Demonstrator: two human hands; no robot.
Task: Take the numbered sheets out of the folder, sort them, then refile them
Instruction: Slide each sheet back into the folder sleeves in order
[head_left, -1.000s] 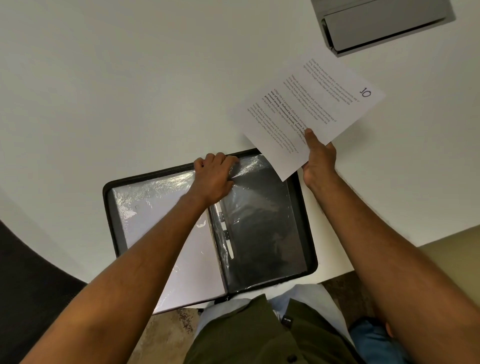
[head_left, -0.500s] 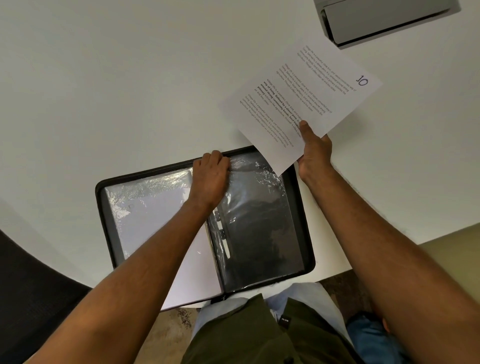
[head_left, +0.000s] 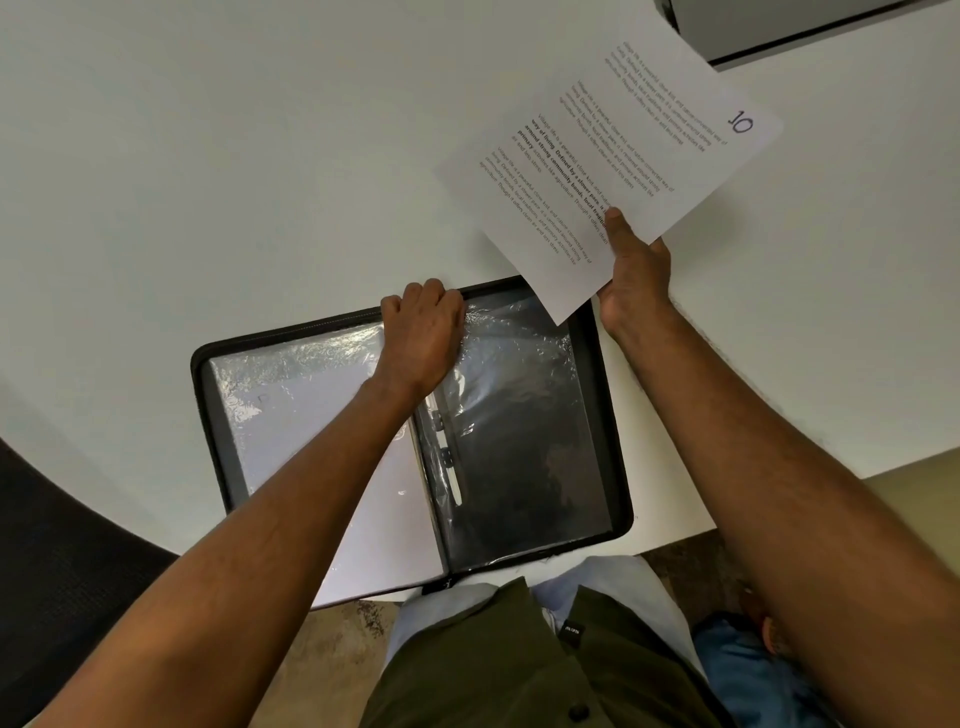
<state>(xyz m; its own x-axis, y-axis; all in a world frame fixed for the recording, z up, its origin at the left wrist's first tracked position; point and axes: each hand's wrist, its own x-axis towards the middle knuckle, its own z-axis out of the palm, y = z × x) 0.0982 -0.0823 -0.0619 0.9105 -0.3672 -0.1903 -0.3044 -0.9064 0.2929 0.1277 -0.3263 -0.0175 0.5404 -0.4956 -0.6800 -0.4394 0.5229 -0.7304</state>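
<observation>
the right hand (head_left: 635, 270) is lifted above the white table (head_left: 208, 156), with the thumb on top of one printed sheet (head_left: 613, 156) and the fingers hidden under it; this sheet is marked 10 and its lower corner hangs over the folder (head_left: 621, 415). the left hand (head_left: 423, 335) rests with curled fingers on the top edge of the open folder, gripping a plastic sleeve (head_left: 514, 405) there. one folder lies flat at the near table edge. a grey box (head_left: 810, 26) stands far right, partly behind the sheet.
</observation>
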